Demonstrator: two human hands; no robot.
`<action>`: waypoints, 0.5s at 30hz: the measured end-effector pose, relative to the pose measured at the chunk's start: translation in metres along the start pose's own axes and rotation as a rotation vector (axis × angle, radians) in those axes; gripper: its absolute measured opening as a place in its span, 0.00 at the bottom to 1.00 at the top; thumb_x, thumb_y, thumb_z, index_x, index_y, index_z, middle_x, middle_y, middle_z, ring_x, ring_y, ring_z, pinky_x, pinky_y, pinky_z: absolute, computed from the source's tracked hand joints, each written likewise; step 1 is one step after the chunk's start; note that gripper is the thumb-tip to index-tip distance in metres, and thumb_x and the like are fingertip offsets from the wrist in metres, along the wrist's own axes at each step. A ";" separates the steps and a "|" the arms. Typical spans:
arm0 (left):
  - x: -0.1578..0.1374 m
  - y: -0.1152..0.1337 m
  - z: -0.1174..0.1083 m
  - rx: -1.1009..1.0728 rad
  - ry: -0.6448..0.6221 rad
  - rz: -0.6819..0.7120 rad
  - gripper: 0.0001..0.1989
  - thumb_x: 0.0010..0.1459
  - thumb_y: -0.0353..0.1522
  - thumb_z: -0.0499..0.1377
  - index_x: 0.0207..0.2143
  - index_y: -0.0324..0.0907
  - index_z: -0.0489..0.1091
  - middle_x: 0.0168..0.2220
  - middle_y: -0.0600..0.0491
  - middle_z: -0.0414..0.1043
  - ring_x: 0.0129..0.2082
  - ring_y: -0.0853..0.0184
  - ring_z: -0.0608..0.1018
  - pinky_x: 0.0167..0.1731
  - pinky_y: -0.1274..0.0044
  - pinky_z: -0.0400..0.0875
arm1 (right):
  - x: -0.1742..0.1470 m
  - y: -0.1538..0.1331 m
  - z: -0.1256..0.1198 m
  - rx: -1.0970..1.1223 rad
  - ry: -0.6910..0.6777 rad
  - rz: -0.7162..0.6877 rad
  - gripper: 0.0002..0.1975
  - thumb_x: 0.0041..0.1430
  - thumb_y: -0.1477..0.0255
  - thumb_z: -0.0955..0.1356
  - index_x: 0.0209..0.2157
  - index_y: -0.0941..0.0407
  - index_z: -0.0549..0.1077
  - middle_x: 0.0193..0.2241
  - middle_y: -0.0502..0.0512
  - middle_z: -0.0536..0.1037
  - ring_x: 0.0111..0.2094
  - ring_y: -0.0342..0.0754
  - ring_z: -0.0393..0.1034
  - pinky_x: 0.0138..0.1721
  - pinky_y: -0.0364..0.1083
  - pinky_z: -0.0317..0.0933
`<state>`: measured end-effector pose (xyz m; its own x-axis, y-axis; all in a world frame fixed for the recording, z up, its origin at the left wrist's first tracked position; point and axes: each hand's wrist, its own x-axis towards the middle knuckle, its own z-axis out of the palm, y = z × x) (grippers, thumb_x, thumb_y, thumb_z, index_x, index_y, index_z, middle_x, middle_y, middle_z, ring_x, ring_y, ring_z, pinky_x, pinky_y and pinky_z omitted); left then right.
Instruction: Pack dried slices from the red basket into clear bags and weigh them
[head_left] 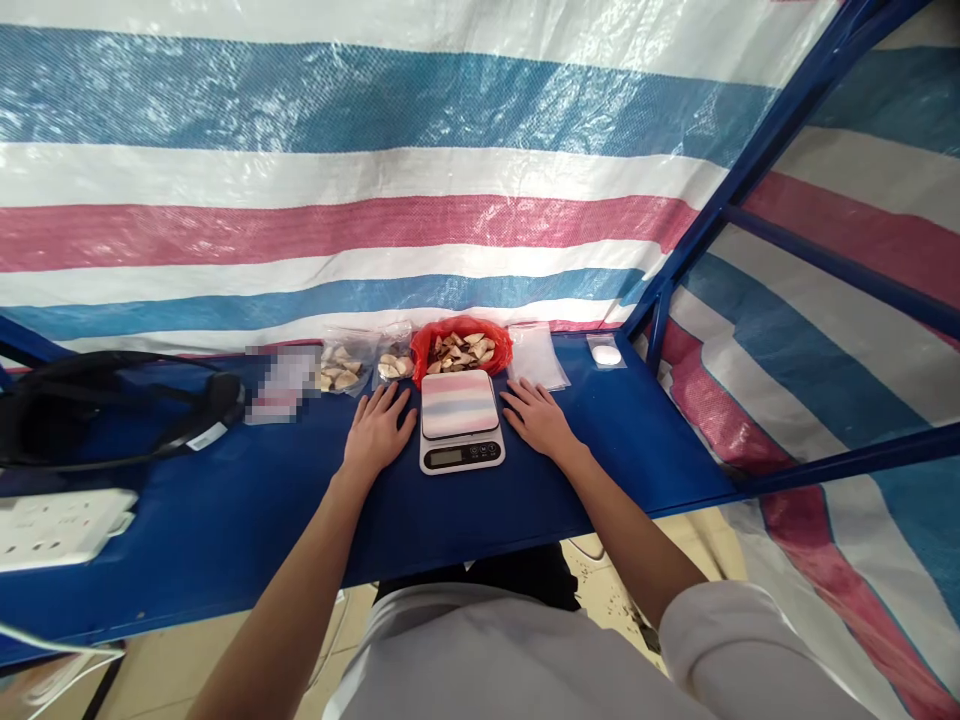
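Note:
Between my two hands stands a white kitchen scale point(460, 408) with a shiny platform and a small display at its front. My left hand point(379, 428) lies flat on the blue table to the scale's left, fingers spread, holding nothing. On the other side my right hand point(538, 416) rests flat, fingers apart, its fingertips close to a stack of clear plastic bags point(537, 352). Behind the scale, a red plastic bag point(421, 350) lies open around dried, pale-and-brown sliced pieces point(469, 350). Two clear bags, one larger point(343, 368) and one smaller point(394, 362), hold similar pale pieces.
A small clear bag with something white point(606, 352) lies at the back right. Toward the left are a blurred-out packet point(283, 385), a black headset with a strap point(112, 405) and a white power strip point(60, 528). Striped sheeting point(360, 220) and blue frame bars point(690, 240) enclose the table point(637, 450).

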<state>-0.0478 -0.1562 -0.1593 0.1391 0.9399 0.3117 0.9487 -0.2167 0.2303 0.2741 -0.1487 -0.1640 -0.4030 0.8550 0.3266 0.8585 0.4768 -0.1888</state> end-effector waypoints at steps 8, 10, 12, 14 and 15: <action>0.011 -0.003 -0.012 -0.058 0.201 0.079 0.21 0.68 0.38 0.52 0.57 0.41 0.75 0.60 0.40 0.73 0.63 0.49 0.72 0.63 0.57 0.66 | 0.006 0.003 -0.006 0.042 0.099 -0.040 0.17 0.72 0.67 0.63 0.56 0.52 0.77 0.63 0.56 0.73 0.67 0.57 0.64 0.67 0.59 0.59; 0.023 -0.004 -0.016 -0.032 0.209 0.100 0.21 0.67 0.36 0.53 0.58 0.42 0.74 0.60 0.41 0.73 0.64 0.49 0.71 0.63 0.57 0.66 | 0.011 0.006 -0.008 0.041 0.121 -0.040 0.17 0.72 0.67 0.62 0.56 0.52 0.77 0.62 0.56 0.74 0.66 0.57 0.65 0.67 0.59 0.60; 0.036 -0.006 -0.017 0.002 0.179 0.122 0.22 0.67 0.34 0.53 0.60 0.42 0.72 0.62 0.41 0.71 0.65 0.48 0.70 0.64 0.55 0.64 | 0.017 0.010 -0.008 0.038 0.126 -0.030 0.17 0.72 0.67 0.62 0.55 0.52 0.78 0.61 0.56 0.75 0.66 0.58 0.66 0.66 0.59 0.61; 0.049 -0.009 -0.016 0.040 0.133 0.136 0.23 0.66 0.33 0.53 0.61 0.39 0.71 0.64 0.38 0.68 0.66 0.45 0.67 0.65 0.52 0.62 | 0.021 0.014 -0.007 0.039 0.117 -0.016 0.16 0.72 0.68 0.63 0.54 0.52 0.78 0.61 0.57 0.75 0.65 0.58 0.66 0.66 0.60 0.62; 0.055 -0.012 -0.014 0.057 0.108 0.142 0.23 0.65 0.33 0.53 0.61 0.38 0.70 0.65 0.37 0.66 0.67 0.44 0.66 0.65 0.51 0.61 | 0.023 0.015 -0.006 0.041 0.110 -0.009 0.16 0.72 0.68 0.63 0.54 0.52 0.78 0.61 0.57 0.75 0.65 0.58 0.66 0.66 0.60 0.62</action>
<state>-0.0552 -0.1057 -0.1316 0.2446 0.8666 0.4348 0.9367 -0.3270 0.1248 0.2798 -0.1230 -0.1540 -0.3713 0.8240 0.4280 0.8405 0.4942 -0.2221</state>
